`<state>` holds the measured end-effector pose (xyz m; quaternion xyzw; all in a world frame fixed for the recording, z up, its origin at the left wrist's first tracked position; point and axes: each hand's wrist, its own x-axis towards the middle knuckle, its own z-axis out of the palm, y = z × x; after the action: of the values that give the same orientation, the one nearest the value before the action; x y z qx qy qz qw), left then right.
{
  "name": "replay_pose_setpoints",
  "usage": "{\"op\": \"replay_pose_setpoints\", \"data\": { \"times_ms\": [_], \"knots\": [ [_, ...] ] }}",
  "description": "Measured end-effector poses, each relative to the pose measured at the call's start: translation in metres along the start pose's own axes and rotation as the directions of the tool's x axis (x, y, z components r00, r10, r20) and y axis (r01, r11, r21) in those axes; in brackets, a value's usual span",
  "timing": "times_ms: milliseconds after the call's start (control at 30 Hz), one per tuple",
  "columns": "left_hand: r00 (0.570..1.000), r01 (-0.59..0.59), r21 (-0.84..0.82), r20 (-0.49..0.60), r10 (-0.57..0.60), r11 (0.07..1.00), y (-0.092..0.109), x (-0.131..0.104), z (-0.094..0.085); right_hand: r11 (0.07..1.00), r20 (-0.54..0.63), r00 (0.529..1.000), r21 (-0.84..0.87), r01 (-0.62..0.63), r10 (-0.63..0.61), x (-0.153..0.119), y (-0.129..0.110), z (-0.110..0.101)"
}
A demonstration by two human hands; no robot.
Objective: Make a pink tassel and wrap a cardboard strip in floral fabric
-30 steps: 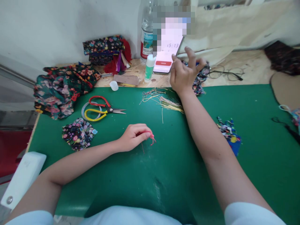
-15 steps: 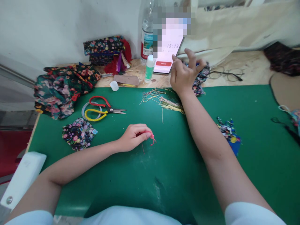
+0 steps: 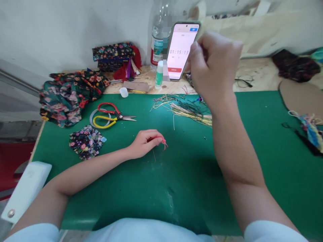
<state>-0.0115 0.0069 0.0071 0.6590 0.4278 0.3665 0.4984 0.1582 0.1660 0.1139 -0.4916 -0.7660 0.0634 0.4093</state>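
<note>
On the green bench the left hand rests on its side, thumb and fingers pinched together on one red cord; the cord's knotted end sticks out just past the fingertips and a thin tail lies on the mat below them. Up above the far edge, the right hand hangs in the air with its fingers curled into a loose fist, just beside one phone that leans upright against one clear bottle. Whether the right hand holds anything I cannot tell. The phone's screen reads 01:15:13 over a red bar; small writing above it is too blurred to read. The bottle has a red, white and blue label, unreadable.

One pair of scissors, one handle red and one yellow, lies left of centre over a grey ring. Near it lies one floral patch, and further left one heap of floral cloth. One stack of folded floral cloth sits by the wall with red tassels beside it. One small white-and-green tube stands just left of the phone, and one white cap lies apart from it. One loose bundle of threads, straw and green, lies between the hands. One pair of glasses lies behind the right wrist.
</note>
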Motion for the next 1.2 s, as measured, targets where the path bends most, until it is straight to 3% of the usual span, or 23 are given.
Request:
{"op": "replay_pose_setpoints", "data": {
  "times_ms": [33,167,200,300,400,500,633,767,1067,1200],
  "knots": [
    [1.000,0.002,-0.009,-0.003,-0.002,1.000,0.000,0.000,0.000,0.999,-0.008,1.000,0.027,-0.018,0.018,-0.009,-0.008,-0.003],
    [0.999,0.014,-0.077,-0.042,-0.018,0.997,-0.002,-0.001,0.003,0.968,0.161,0.986,0.251,0.000,-0.042,-0.064,-0.022,0.008],
    [0.998,0.016,-0.102,-0.055,-0.022,0.995,-0.003,-0.002,0.003,0.930,0.249,0.968,0.362,-0.067,-0.027,-0.079,-0.021,0.014],
    [0.997,0.001,-0.180,-0.079,-0.015,0.984,-0.002,-0.005,0.003,0.730,0.515,0.857,0.586,-0.352,0.000,-0.121,-0.015,0.029],
    [0.994,0.000,-0.263,-0.109,-0.030,0.965,0.001,-0.005,0.002,0.544,0.620,0.784,0.645,-0.537,0.038,-0.147,-0.008,0.035],
    [0.985,0.001,-0.352,-0.160,-0.061,0.936,0.001,0.000,0.003,0.540,0.629,0.777,0.648,-0.536,0.017,-0.158,-0.004,0.038],
    [0.977,-0.023,-0.403,-0.205,-0.066,0.915,-0.005,0.007,0.007,0.654,0.593,0.788,0.664,-0.362,-0.166,-0.161,0.003,0.038],
    [0.986,-0.003,-0.376,-0.157,-0.061,0.926,-0.011,0.006,0.006,0.691,0.590,0.754,0.674,-0.261,-0.291,-0.162,0.008,0.035],
    [0.996,0.040,-0.379,-0.053,-0.065,0.925,-0.009,0.004,0.001,0.677,0.562,0.762,0.699,-0.231,-0.320,-0.163,0.012,0.033],
    [0.997,0.037,-0.310,-0.050,-0.055,0.950,-0.007,0.004,0.000,0.659,0.523,0.807,0.714,-0.237,-0.276,-0.167,0.012,0.035]
  ]
}}
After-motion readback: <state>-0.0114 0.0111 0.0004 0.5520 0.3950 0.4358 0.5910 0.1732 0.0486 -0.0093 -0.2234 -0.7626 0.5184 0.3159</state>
